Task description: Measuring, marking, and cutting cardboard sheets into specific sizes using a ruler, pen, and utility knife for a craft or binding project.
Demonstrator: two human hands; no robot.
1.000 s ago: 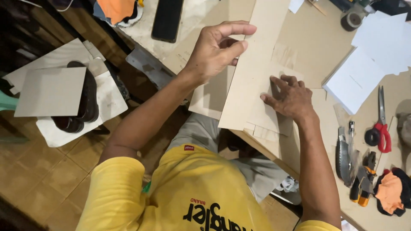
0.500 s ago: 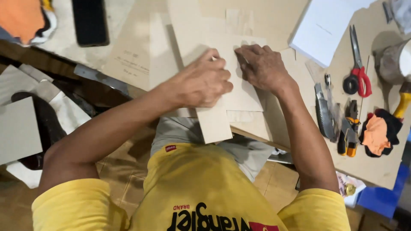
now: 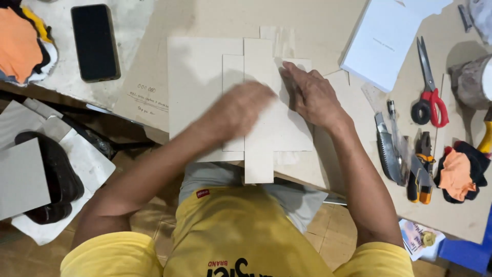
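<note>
While both hands rest on a stack of pale cardboard pieces at the centre of the frame, the work appears to be at an assembly or alignment stage: a narrow cardboard strip [image 3: 259, 110] already lies upright across a wider sheet [image 3: 294, 131], and both sit on a larger board [image 3: 197, 92]; whether they are joined cannot be told. The right hand [image 3: 312, 95] lies flat on the wider sheet, fingers together and pressing down, just right of the strip. The left hand [image 3: 241, 110] covers the strip's middle; it is blurred, so its finger posture cannot be told. All three pieces are plain, matt, beige and straight-edged, and the strip's lower end overhangs the table edge [image 3: 307, 184]. Red-handled scissors [image 3: 428, 97], a utility knife [image 3: 389, 154] and pliers [image 3: 421, 174] lie at right, untouched; a black phone [image 3: 95, 43] lies at upper left.
</note>
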